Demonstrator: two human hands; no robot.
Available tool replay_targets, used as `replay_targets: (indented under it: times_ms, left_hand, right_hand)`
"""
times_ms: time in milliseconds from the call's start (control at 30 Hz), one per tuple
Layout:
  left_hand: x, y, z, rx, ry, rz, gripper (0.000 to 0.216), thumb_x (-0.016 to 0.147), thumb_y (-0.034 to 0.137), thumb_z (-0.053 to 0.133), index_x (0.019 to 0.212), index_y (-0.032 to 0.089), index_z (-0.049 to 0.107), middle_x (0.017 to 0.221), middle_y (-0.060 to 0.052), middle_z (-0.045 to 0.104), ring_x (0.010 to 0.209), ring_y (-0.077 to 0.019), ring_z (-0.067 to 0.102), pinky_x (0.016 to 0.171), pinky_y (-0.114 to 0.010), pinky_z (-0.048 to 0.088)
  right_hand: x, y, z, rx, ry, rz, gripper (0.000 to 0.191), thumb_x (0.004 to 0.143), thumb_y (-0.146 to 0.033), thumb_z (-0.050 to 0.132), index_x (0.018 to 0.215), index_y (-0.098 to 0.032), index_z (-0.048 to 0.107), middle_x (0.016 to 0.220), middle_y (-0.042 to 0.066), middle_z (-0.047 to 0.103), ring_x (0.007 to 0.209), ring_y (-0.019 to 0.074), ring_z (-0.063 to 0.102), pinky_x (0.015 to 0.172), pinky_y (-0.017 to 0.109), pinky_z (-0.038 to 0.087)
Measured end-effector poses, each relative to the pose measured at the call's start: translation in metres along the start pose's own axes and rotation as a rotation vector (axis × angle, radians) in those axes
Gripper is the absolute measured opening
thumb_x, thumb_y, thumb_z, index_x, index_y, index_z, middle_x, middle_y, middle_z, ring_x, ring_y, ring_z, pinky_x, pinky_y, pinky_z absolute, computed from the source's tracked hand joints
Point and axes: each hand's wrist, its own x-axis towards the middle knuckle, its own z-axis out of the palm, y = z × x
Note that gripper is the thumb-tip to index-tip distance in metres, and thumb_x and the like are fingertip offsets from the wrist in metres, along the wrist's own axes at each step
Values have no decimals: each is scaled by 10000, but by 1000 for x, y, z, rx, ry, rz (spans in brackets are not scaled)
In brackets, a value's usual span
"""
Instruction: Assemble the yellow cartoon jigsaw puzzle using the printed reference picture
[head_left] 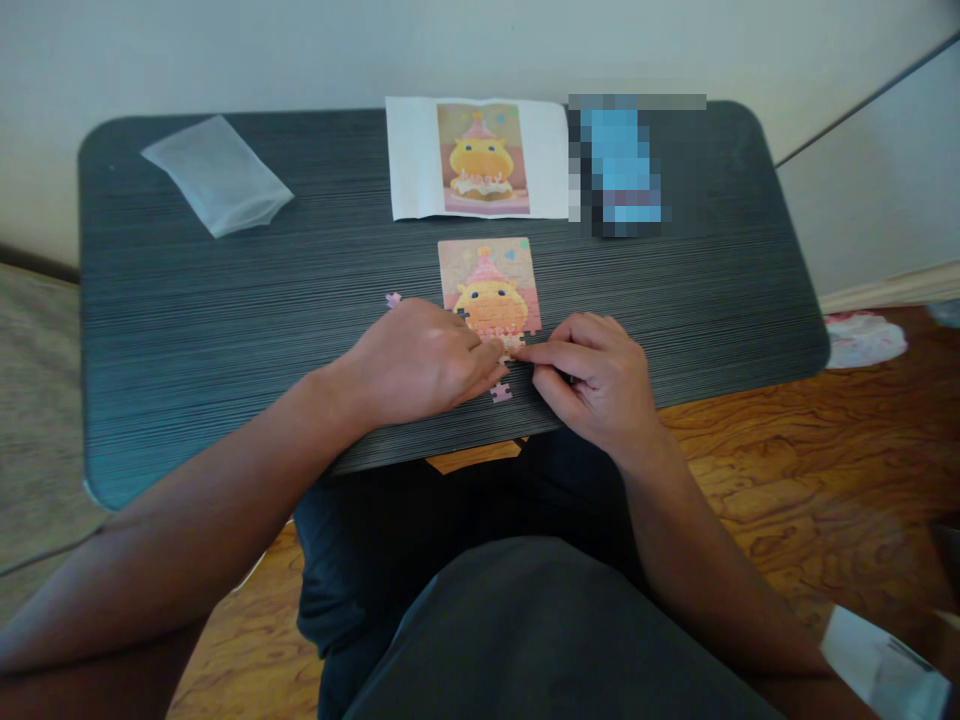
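Note:
A partly assembled jigsaw puzzle (491, 290) with a yellow cartoon animal in a pink party hat lies flat near the table's front edge. My left hand (424, 355) covers its lower left side, fingers drawn together with their tips on a puzzle piece (510, 345) at the lower edge. From the right, my right hand (600, 375) reaches to the same spot; its index fingertip touches there, and the thumb is held apart below. A loose pink piece (501, 393) lies just below the fingertips. Another loose piece (394, 299) rests left of the puzzle. My left hand hides part of the puzzle.
Behind the puzzle lies a white sheet (412, 160) printed with the same picture. A translucent plastic bag (221, 180) is at the back left of the dark table (225, 330). A blue pixelated item (622, 165) is at the back right. A wall stands directly behind.

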Motion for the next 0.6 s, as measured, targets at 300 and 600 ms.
replay_targets:
  times_ms: [300,600]
  left_hand:
    - [1,2,-4,-3,39,27,358,1137,219,480,954,175,785,784,-57,790,675,-206,713,590,-361,448]
    - [-11,-15,-7,-78,324,-274,349,1132,326,531,926,213,788,727,-14,743,658,-144,647,623,-343,461]
  right_hand:
    - [1,-1,0,20,5,-8,240,986,-206,654,1075,-273,867,872,26,697,832,220,648,790,415,442]
    - [3,-8,-8,177,164,146,211,967,-160,653,1016,-268,828,839,9,686,762,192,636,736,396,493]
